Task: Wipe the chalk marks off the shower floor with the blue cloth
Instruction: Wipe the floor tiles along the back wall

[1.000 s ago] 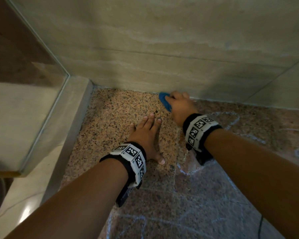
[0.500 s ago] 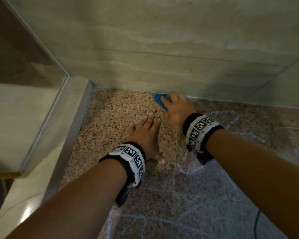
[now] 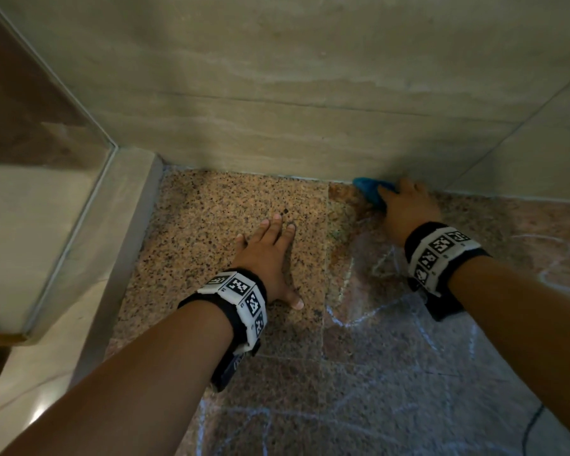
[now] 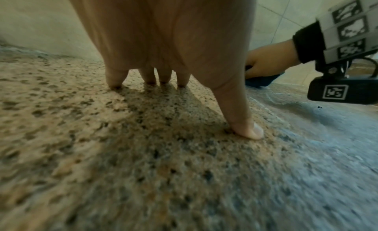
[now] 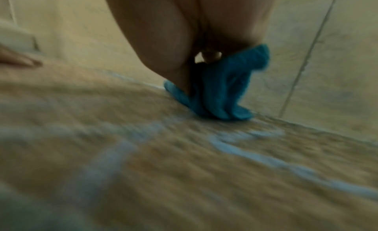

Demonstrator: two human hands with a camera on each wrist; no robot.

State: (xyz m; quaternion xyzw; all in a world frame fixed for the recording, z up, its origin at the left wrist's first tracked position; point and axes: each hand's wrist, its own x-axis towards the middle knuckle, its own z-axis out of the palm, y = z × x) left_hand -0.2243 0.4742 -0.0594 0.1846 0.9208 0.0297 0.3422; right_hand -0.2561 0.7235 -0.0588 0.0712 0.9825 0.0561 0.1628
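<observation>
The right hand (image 3: pixel 408 209) is bunched around a blue cloth (image 3: pixel 371 189), its fingers curled over a soft, nubby wad of terry and pressing it down where the shower floor (image 3: pixel 227 218) meets the wall (image 3: pixel 293 77). From the right wrist view the cloth (image 5: pixel 223 87) hangs in folds below the palm, its lower edge touching the stone beside a pale smear of chalk. The left hand (image 3: pixel 267 255) lies spread flat on the floor, fingers straight and slightly apart, thumb out to the side, holding nothing; in the left wrist view its fingertips (image 4: pixel 116 82) and thumb bear on the stone. The two hands are apart, the left nearer the person, the right farther off at the wall.

Both wrists wear black bands with white blocks of printed square codes.

The floor is speckled granite, sandy orange with black flecks under the left hand, darker and reddish to the right and toward the person. There faint white chalk marks (image 3: pixel 359 319) loop and cross, some smudged. The wall is large, smooth grey-beige tiles with streaky veining. On the left a glass panel (image 3: pixel 46 159) stands on a raised stone kerb (image 3: pixel 112 241).
</observation>
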